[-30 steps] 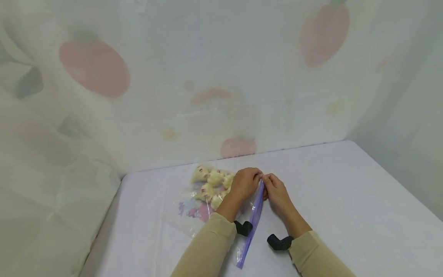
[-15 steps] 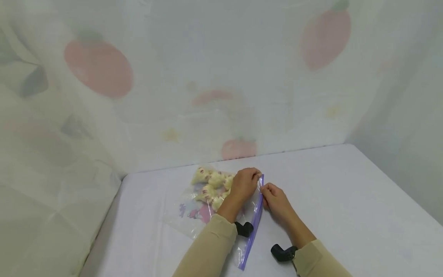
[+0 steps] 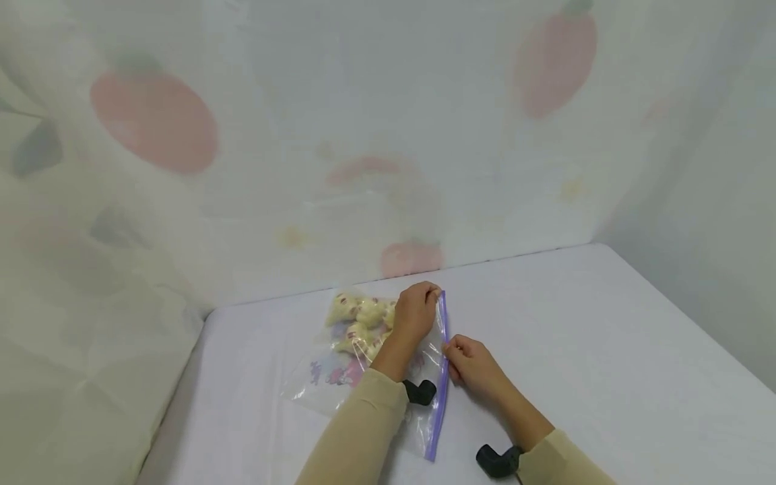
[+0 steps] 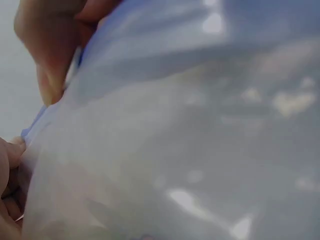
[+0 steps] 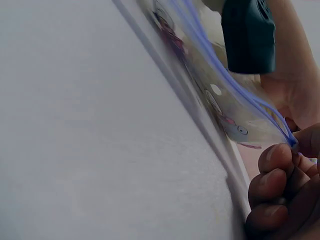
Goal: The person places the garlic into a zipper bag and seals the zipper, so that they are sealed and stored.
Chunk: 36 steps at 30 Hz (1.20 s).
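A clear zip bag (image 3: 397, 441) with a purple zip strip (image 3: 438, 417) lies on the table. Inside are several pale yellow lumpy pieces (image 3: 345, 306) with dark red marks. My left hand (image 3: 415, 311) pinches the strip's far end, and its forearm crosses over the bag. Nearer to me, my right hand (image 3: 475, 367) pinches the strip between thumb and forefinger. In the right wrist view, two blue-purple strands (image 5: 220, 65) run apart and meet at the right fingertips (image 5: 275, 157). The left wrist view shows the right fingers (image 4: 55, 55) above the left ones (image 4: 10, 185); clear film (image 4: 150, 145) fills the rest.
A white cloth covers the table (image 3: 576, 350). Behind it hangs a pale curtain (image 3: 291, 121) with faded fruit prints, and more sheeting (image 3: 79, 377) closes off the left side. Black wrist cameras (image 3: 498, 462) stick out near both hands.
My right hand has slid along the purple strip toward me, away from the left hand. The left hand keeps its hold at the far end. The view has shifted slightly.
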Each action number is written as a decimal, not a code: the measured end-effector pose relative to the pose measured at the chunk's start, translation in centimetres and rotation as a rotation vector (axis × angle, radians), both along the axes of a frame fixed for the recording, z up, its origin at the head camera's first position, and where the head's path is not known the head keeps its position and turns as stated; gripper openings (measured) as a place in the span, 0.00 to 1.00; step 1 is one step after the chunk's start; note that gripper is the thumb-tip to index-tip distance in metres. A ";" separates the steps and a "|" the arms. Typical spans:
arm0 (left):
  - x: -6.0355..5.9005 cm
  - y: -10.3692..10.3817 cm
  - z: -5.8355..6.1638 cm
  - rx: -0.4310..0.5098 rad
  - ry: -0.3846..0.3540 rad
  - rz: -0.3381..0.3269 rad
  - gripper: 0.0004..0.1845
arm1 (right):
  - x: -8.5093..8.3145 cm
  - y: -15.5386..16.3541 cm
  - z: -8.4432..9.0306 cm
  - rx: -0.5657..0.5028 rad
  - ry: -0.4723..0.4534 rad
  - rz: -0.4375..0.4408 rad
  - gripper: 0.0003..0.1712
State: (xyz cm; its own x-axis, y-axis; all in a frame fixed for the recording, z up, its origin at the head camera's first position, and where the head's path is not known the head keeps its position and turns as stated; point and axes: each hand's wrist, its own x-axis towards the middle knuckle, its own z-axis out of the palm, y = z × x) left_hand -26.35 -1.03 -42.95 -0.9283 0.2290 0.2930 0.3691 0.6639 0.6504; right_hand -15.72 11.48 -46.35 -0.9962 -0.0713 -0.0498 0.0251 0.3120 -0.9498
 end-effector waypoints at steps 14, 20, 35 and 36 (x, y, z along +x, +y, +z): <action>0.5 -0.6 0.8 0.039 -0.018 -0.045 0.17 | 0.3 -0.2 -0.6 -0.055 -0.004 0.002 0.14; 2.8 -1.1 2.0 0.014 0.059 -0.093 0.12 | 0.3 -0.3 -0.9 -0.079 -0.018 -0.055 0.11; 6.3 -1.5 1.4 -0.057 -0.148 -0.038 0.14 | 0.5 -0.3 -1.2 -0.143 0.074 -0.030 0.08; 6.3 -1.6 1.3 -0.059 -0.162 -0.028 0.15 | 0.5 -0.3 -1.3 -0.136 0.084 -0.024 0.08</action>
State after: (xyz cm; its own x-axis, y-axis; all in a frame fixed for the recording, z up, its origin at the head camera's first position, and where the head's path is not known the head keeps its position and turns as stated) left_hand -20.10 -2.62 -41.64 -0.9552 0.2682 0.1252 0.2817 0.6937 0.6629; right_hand -15.24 11.13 -47.63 -0.9980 -0.0477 0.0418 -0.0498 0.1809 -0.9822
